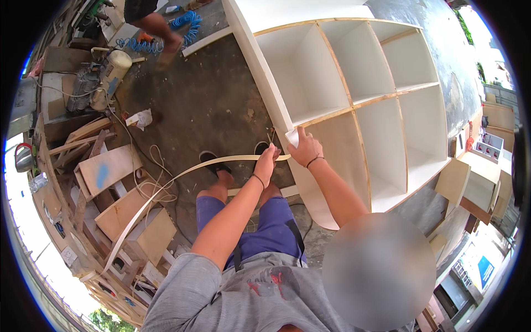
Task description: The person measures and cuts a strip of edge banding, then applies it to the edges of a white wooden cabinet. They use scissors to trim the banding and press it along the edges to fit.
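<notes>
Evidently the pale strip (pixel 199 165) is looking light, thin and springy: it is spanning the gap from the wood pieces (pixel 108 171) on the near left to the edge of the white shelf unit (pixel 379 100) on the right, bowing upward along the way without any visible fold. The left hand (pixel 266 161) is closing around it just short of the unit, with a thin sliver (pixel 271 135) poking out on the far side of the fingers; whether that is part of the strip or a separate thing, I cannot tell. The right hand (pixel 307 149) is clasping a small white piece (pixel 292 137) at the unit's left edge, just beside the strip's right end. Judging by its curve, the strip is likely bending easily across its flat face while resisting sideways bending, and a tight kink would be risking a crease or split. Close to the edge is seeming the best place for holding it, fingers lying flat across both faces, since the long free length on the left is probably swinging and tugging at the slightest twist. The shelf unit, by contrast, is appearing bulky, rigid and heavy, hardly needing a steadying hand.
</notes>
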`<state>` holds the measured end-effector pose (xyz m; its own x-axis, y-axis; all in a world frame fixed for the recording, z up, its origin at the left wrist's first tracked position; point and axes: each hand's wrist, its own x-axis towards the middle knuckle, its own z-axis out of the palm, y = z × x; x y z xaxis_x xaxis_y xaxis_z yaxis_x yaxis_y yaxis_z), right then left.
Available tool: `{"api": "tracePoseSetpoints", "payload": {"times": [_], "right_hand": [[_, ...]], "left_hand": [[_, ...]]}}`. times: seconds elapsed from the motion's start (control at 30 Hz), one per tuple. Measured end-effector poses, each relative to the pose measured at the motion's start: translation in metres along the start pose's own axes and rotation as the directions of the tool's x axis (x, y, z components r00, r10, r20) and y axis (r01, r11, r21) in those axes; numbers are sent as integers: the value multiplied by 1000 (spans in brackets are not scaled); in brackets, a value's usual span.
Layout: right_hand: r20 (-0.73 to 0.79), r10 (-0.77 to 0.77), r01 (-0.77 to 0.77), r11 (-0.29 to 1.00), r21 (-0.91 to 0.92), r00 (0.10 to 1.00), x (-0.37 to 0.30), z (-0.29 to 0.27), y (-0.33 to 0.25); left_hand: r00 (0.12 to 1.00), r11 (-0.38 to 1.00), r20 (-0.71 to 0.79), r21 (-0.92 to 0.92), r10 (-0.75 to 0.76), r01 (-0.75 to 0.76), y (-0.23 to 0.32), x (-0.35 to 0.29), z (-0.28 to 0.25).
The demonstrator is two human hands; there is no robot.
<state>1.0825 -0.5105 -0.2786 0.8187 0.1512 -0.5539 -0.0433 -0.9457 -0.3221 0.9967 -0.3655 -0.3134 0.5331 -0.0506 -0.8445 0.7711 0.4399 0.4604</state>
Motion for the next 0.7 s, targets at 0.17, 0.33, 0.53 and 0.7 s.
{"api": "tracePoseSetpoints", "payload": {"times": [0.17, 0.33, 0.53, 0.7], "right_hand": [[51, 5, -3, 999, -33, 999, 5, 1, -2], [84, 57, -51, 996, -68, 995, 13, -1, -11], [66, 11, -5, 997, -80, 998, 53, -10, -31], [25, 15, -14, 999, -45, 1000, 89, -22, -52]], "left_hand": [[989, 940, 87, -312, -120, 141, 7, 57, 24], [982, 816, 188, -564, -21, 126, -6, 77, 35], [988, 799, 146, -589, -43, 122, -10, 74, 36], [968, 803, 234, -557, -93, 212, -8, 77, 31]]}}
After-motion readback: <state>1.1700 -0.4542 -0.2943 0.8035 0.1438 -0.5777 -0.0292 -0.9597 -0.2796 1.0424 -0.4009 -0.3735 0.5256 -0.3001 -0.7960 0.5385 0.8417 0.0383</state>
